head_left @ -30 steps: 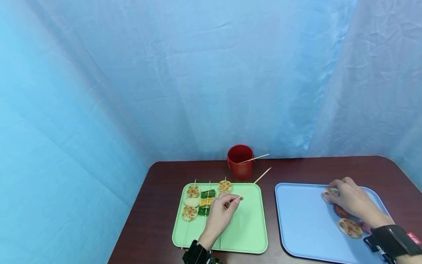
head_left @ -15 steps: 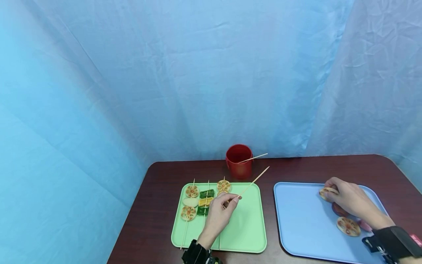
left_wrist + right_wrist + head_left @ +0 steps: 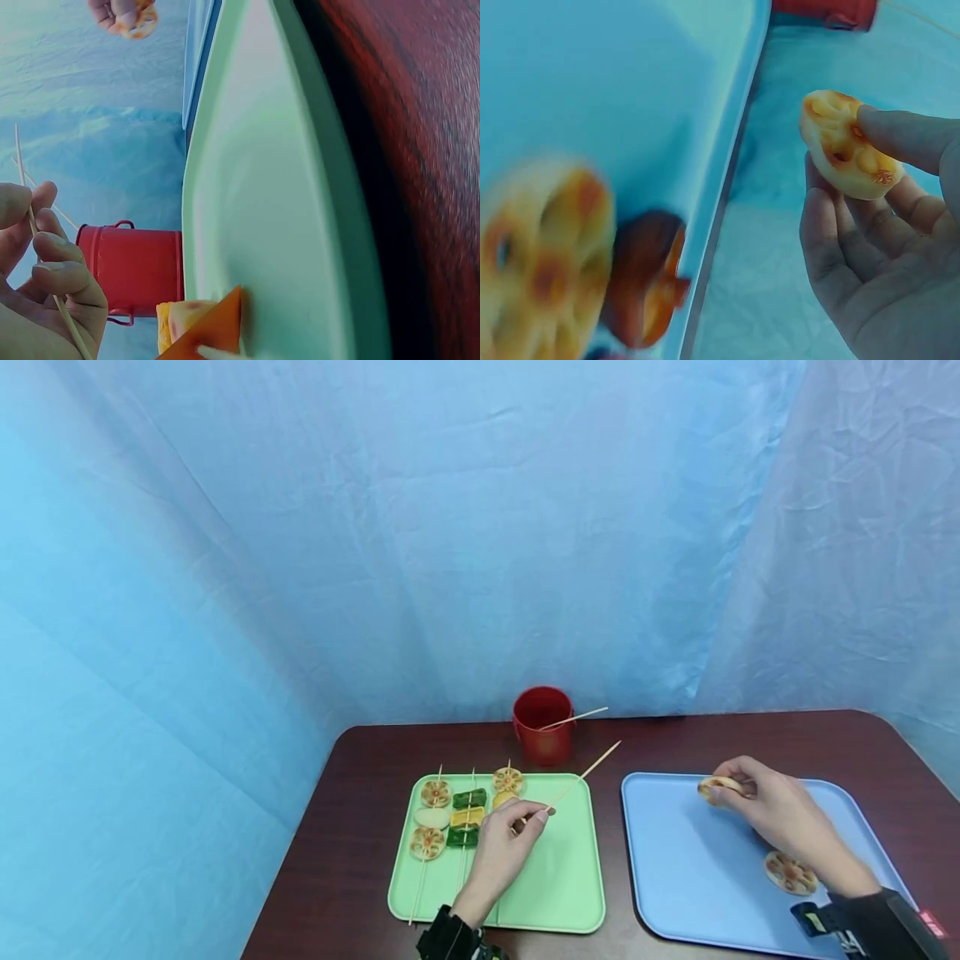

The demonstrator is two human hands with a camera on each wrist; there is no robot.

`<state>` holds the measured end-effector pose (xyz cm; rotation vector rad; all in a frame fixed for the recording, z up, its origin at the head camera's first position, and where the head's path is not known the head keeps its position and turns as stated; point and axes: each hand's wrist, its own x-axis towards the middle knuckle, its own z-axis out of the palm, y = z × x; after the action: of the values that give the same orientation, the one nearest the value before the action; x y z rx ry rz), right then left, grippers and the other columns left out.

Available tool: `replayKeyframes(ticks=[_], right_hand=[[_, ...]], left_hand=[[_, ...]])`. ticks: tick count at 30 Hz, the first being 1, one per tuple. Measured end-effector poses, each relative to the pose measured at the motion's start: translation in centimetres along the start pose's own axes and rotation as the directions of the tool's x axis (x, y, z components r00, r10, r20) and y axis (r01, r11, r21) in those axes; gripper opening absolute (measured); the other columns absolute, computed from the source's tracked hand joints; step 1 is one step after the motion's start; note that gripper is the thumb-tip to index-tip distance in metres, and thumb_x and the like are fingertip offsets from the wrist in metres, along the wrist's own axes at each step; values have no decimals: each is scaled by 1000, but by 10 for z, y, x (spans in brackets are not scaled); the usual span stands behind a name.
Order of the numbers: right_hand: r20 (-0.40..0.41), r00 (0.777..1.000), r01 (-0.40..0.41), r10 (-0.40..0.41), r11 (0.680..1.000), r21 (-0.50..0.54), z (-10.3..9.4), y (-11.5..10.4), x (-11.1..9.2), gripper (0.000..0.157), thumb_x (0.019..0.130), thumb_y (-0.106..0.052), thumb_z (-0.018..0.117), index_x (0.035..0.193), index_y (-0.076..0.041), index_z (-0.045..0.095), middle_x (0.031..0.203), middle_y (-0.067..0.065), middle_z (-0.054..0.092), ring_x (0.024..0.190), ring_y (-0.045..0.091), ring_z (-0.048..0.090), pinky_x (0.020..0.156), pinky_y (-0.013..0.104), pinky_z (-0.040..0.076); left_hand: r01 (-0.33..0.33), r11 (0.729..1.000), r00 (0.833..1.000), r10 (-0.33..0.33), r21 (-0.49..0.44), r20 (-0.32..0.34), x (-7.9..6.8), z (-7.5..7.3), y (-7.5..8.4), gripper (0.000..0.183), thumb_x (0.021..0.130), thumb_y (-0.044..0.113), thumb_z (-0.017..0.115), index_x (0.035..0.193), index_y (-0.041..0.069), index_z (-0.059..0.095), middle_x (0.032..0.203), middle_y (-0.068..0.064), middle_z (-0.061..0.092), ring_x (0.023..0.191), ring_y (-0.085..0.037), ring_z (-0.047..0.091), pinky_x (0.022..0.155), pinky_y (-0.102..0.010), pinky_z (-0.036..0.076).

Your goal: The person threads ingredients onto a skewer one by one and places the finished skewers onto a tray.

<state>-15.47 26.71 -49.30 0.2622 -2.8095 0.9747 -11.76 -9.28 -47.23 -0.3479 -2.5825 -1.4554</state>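
My left hand (image 3: 506,852) pinches a bare bamboo skewer (image 3: 596,765) over the green tray (image 3: 555,885), its free end slanting up to the right. In the left wrist view, thumb and fingers wrap the stick. My right hand (image 3: 791,827) holds a browned lotus root slice (image 3: 847,146) between thumb and fingers, raised over the blue tray (image 3: 682,877). Another lotus root slice (image 3: 791,872) lies on that tray below the hand. Beside it, the right wrist view has a glossy brown piece (image 3: 641,277), perhaps a mushroom.
Loaded skewers lie on the green tray: one with lotus slices (image 3: 427,843) and a pale disc, one with green and yellow pieces (image 3: 467,817), a third partly behind my left hand. A red cup (image 3: 545,745) behind it holds a stick (image 3: 585,717). A blue curtain (image 3: 480,543) hangs behind.
My right hand has picked the lotus root slice up from the blue tray's far side and carried it left. My left hand with the skewer has stayed nearly in place.
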Motion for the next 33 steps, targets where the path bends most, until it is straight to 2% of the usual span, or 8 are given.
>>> replayKeyframes(ticks=[3, 6, 12, 17, 24, 26, 29, 33], right_hand=[[-29, 999, -12, 14, 997, 70, 4, -8, 2, 33, 88, -37, 67, 103, -8, 61, 91, 5, 68, 74, 11, 62, 58, 27, 49], [-25, 998, -53, 58, 985, 166, 9, -16, 3, 39, 90, -41, 64, 106, -5, 60, 95, 9, 68, 76, 8, 64, 59, 23, 52], [35, 986, -162, 160, 920, 358, 18, -33, 8, 51, 91, -45, 61, 115, -1, 55, 100, 14, 67, 79, 9, 66, 66, 25, 54], [24, 982, -179, 190, 872, 455, 27, -43, 11, 54, 90, -44, 62, 123, -1, 54, 102, 16, 64, 81, 8, 67, 68, 22, 54], [42, 972, -219, 231, 831, 511, 30, -50, 12, 58, 92, -48, 57, 129, -3, 54, 108, 13, 63, 85, 9, 63, 72, 20, 53], [59, 967, -237, 247, 796, 557, 30, -51, 14, 60, 92, -48, 56, 130, -3, 53, 109, 9, 63, 87, 8, 62, 74, 20, 53], [80, 963, -245, 257, 716, 654, 30, -53, 16, 59, 92, -45, 58, 130, -1, 51, 108, 2, 64, 89, 6, 63, 75, 19, 52], [106, 961, -238, 256, 565, 790, 31, -55, 18, 49, 92, -36, 62, 126, -3, 51, 105, -3, 64, 89, 5, 64, 77, 19, 52]], left_hand=[[-14, 1000, 1000, 14, 13, 4, 2, 9, -17, 17, 94, 21, 62, 97, 13, 77, 87, 2, 68, 69, -8, 56, 61, -22, 47], [-27, 1000, 999, 27, 11, 22, 1, 12, -19, 19, 94, 27, 61, 97, 17, 77, 87, 7, 67, 70, -4, 56, 64, -22, 47], [-41, 999, 998, 41, -3, 53, -1, 16, -17, 22, 95, 31, 58, 98, 20, 77, 84, 10, 65, 71, -3, 56, 63, -22, 48], [-26, 1000, 997, 25, 11, 75, -2, 18, -17, 21, 95, 32, 58, 98, 22, 77, 83, 12, 63, 70, -2, 55, 64, -21, 46], [-28, 999, 996, 25, 32, 89, -3, 18, -18, 21, 95, 30, 59, 97, 21, 77, 85, 12, 64, 69, -1, 55, 63, -21, 46], [-33, 999, 996, 30, 35, 88, -3, 18, -18, 20, 95, 30, 59, 97, 20, 77, 84, 12, 64, 69, -1, 54, 63, -20, 46], [-39, 999, 995, 36, 37, 89, -4, 19, -18, 20, 94, 29, 59, 97, 20, 77, 84, 12, 63, 69, 0, 54, 62, -20, 45], [-39, 999, 994, 35, 36, 100, -6, 21, -20, 20, 95, 30, 59, 97, 20, 77, 83, 12, 63, 69, 0, 53, 62, -19, 45]])
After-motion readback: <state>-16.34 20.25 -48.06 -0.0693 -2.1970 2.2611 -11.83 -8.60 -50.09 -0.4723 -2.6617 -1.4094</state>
